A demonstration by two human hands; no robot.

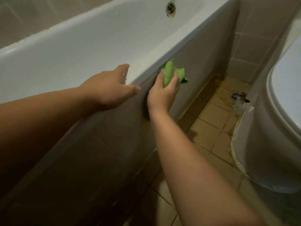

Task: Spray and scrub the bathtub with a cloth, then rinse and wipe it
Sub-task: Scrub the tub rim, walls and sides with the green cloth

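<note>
The white bathtub (91, 39) runs from lower left to upper right, its near rim crossing the middle of the view. My left hand (109, 85) rests on that rim with fingers spread over its inner edge and the thumb on the outer edge. My right hand (162, 93) grips a bunched green cloth (172, 74) and holds it against the tub's outer side panel (203, 51), just under the rim. A round metal overflow fitting (171, 8) sits on the tub's far end wall.
A white toilet or basin pedestal (267, 144) stands at the right, leaving a narrow strip of beige floor tiles (210, 121) between it and the tub. A floor drain (236, 96) with dark stains lies in the far corner. Tiled walls (254, 38) close the end.
</note>
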